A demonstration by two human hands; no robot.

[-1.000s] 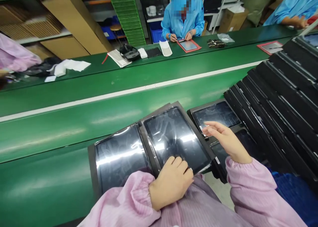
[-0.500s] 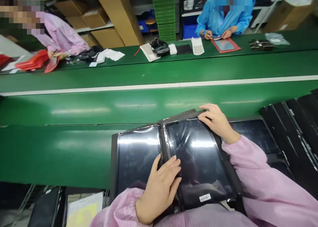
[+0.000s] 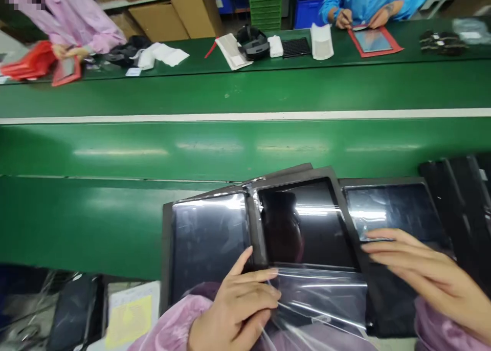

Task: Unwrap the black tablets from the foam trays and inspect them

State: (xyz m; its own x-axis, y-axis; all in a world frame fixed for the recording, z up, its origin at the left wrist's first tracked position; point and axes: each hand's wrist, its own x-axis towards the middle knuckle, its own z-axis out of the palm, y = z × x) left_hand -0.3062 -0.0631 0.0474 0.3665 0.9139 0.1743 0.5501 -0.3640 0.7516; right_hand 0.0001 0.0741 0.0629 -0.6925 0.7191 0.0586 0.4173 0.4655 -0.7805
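the left hand [image 3: 233, 310] is at the clear film's [image 3: 326, 294] left side, its grip hard to tell; the right hand [image 3: 418, 269], fingers loosely extended, is over the right screen [image 3: 387, 205]. the middle screen [image 3: 307, 228], partly film-covered, lies by the worktop's [image 3: 84, 223] near edge.

Our left hand [image 3: 233, 306] is turned with its back upward, fingers [image 3: 251, 278] reaching forward and to its right; one finger splays apart from the others on the hand's left side; whether thumb and fingertips meet, we cannot tell; a pink left sleeve [image 3: 172, 320] gathers just behind it; our right hand [image 3: 425, 269], well apart to the left hand's right, is loosely unfolded, fingertips stretched leftward; its right sleeve [image 3: 445, 325] shows below it.
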